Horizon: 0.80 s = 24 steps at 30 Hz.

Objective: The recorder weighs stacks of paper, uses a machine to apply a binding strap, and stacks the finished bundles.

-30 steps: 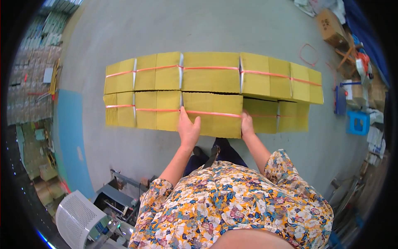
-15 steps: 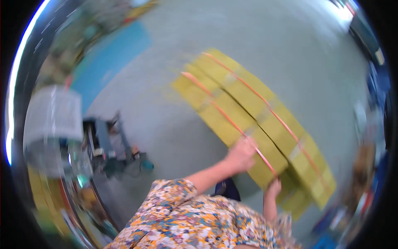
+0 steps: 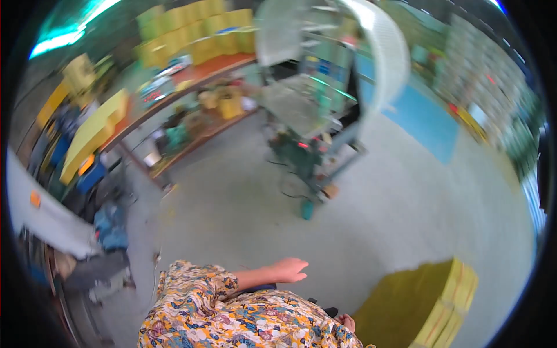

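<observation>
Here: person's left hand, empty, fingers loosely extended above grey floor; right hand, beside yellow stack at lower right, grip unclear; machine beyond.

Head-worn, left unit of a fisheye pair. Looking down and forward, close above the floral shirt at the lower edge and left hand low center. Pointed across grey floor mid-frame toward the bench upper left, farther off. Bending straight edges toward the rim.
</observation>
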Tool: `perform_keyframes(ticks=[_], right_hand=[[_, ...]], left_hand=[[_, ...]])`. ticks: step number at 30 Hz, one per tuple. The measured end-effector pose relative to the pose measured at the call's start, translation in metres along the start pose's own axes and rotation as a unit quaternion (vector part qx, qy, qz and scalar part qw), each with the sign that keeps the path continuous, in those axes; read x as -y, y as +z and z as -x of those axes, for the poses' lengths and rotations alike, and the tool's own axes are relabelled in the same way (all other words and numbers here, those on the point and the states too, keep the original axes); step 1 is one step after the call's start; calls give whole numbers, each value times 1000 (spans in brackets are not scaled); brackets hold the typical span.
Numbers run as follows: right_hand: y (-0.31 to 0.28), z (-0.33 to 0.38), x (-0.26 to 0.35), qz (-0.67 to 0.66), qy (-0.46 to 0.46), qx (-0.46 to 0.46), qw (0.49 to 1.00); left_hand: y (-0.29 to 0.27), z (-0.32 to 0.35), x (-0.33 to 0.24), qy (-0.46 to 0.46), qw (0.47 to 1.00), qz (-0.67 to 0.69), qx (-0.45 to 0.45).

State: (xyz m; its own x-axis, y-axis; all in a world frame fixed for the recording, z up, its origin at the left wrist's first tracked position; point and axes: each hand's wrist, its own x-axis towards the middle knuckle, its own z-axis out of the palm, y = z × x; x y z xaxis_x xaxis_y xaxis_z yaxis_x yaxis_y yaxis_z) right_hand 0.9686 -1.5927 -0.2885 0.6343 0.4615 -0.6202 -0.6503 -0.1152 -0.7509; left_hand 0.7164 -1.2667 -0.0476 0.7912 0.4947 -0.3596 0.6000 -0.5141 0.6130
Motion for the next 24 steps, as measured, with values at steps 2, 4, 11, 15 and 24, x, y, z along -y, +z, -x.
perform_keyframes(ticks=[2, 4, 11, 15, 24], right_hand=[[92, -20, 11, 68, 7, 73, 995], [200, -24, 16, 123, 14, 136, 983], [493, -7, 13, 274, 59, 344, 896], [623, -49, -10, 330, 67, 386, 859], [927, -79, -11, 439, 82, 503, 740]], left_hand=[[-31, 39, 45, -69, 996, 28, -44], [-44, 76, 104, -84, 989, 59, -104], [-113, 127, 206, -269, 899, 215, -270], [-157, 119, 288, -283, 877, 222, -317], [-301, 105, 402, -359, 749, 303, -467]])
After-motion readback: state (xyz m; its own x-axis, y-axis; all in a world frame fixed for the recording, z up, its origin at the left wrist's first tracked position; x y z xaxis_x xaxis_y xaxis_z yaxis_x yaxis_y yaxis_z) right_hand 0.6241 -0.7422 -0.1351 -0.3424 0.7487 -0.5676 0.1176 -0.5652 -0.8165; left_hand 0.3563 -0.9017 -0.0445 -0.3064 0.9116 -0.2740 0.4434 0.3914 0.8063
